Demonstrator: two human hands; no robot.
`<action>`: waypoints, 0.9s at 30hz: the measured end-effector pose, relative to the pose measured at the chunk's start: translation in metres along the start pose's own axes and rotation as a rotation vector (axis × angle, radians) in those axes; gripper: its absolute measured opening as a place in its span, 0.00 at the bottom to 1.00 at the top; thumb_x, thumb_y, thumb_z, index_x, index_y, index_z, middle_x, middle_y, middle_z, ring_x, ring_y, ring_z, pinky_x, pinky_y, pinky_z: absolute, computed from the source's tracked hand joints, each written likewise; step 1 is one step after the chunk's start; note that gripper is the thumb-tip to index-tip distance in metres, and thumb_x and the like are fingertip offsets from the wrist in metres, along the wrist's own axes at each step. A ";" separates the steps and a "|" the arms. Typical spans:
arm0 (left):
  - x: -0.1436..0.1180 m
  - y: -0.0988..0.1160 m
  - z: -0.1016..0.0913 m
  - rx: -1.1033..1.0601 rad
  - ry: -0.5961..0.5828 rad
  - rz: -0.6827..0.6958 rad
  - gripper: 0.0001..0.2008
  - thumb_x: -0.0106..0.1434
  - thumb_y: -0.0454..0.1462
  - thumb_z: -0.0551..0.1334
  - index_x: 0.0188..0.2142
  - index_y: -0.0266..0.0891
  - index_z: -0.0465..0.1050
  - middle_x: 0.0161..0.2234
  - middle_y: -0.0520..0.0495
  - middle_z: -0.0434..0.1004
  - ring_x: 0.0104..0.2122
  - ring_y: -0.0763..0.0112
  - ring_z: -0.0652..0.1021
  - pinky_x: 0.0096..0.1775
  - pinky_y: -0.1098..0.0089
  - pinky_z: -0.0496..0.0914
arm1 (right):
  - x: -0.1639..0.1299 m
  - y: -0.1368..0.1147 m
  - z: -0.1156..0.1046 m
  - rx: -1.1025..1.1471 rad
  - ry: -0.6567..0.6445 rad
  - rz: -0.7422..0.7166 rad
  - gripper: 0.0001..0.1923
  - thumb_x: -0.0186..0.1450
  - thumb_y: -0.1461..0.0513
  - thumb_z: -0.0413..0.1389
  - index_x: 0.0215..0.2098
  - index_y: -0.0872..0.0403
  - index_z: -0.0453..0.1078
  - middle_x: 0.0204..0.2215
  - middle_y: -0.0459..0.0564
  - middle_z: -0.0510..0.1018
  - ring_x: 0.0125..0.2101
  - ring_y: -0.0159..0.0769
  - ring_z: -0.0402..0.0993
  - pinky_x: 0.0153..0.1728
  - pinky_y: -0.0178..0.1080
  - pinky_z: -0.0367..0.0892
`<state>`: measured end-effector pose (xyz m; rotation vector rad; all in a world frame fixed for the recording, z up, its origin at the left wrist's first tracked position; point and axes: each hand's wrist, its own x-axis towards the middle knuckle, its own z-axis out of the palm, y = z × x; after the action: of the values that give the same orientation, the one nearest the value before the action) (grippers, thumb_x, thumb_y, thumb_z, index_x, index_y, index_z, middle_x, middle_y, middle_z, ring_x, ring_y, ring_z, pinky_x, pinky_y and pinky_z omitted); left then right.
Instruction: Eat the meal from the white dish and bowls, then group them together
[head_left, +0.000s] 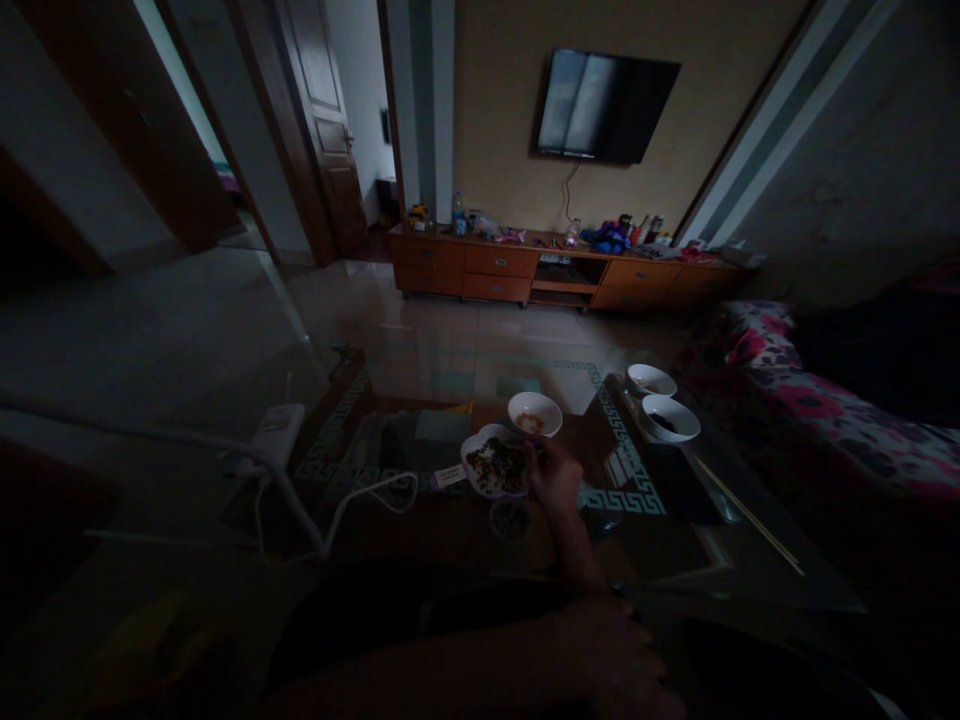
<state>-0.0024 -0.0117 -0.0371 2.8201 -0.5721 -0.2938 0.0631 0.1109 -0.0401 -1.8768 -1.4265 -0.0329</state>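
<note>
- I have the right hand [556,478] stretched out over the glass bench [420,540], its fingers curled at the right rim of a shallow white dish [495,466] of dark, crumbly food; whether they pinch the rim or a morsel I cannot tell in this gloom.
- The left hand [611,665] rests low at the near edge of the bench, close to my body, fingers loosely folded and holding nothing that I can make out.
- The dish sits around the middle of the bench, with a white bowl [534,413] just beyond it, touching or nearly so (a little reddish residue inside).
- Toward the far right corner stand two more white bowls [670,417], close together, and a pair of chopsticks [750,515] lies along the right edge.
- A white cable [375,490] loops across the left side of the bench from a white power strip [274,435] at the left edge.
- As to progress, I judge the meal well along: the bowls look nearly emptied, while the dish is heaped with dark bits, and nothing has been cleared or stacked.
- Beyond are a low wooden cabinet [517,270] and a wall television [604,103].
</note>
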 end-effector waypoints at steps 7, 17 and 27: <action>0.005 -0.004 0.016 0.015 0.095 0.010 0.22 0.56 0.51 0.71 0.47 0.46 0.79 0.47 0.47 0.80 0.48 0.51 0.78 0.46 0.48 0.70 | 0.001 0.002 0.003 -0.048 -0.036 0.027 0.24 0.74 0.47 0.50 0.46 0.52 0.83 0.30 0.52 0.84 0.29 0.39 0.80 0.30 0.36 0.58; -0.002 0.001 0.006 0.067 0.065 -0.018 0.22 0.61 0.48 0.71 0.53 0.46 0.78 0.49 0.48 0.80 0.49 0.54 0.78 0.50 0.49 0.70 | 0.001 -0.001 0.001 -0.047 -0.067 0.029 0.24 0.75 0.47 0.50 0.48 0.52 0.83 0.30 0.52 0.84 0.29 0.39 0.80 0.29 0.35 0.58; -0.001 0.002 0.008 0.068 0.084 -0.026 0.24 0.57 0.52 0.73 0.50 0.47 0.78 0.47 0.50 0.80 0.47 0.55 0.78 0.48 0.50 0.71 | 0.001 -0.002 0.003 0.021 -0.019 0.018 0.23 0.74 0.47 0.51 0.46 0.53 0.82 0.29 0.51 0.85 0.28 0.38 0.80 0.28 0.35 0.59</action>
<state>-0.0064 -0.0147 -0.0441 2.8909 -0.5374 -0.1628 0.0610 0.1130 -0.0408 -1.8775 -1.4174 0.0091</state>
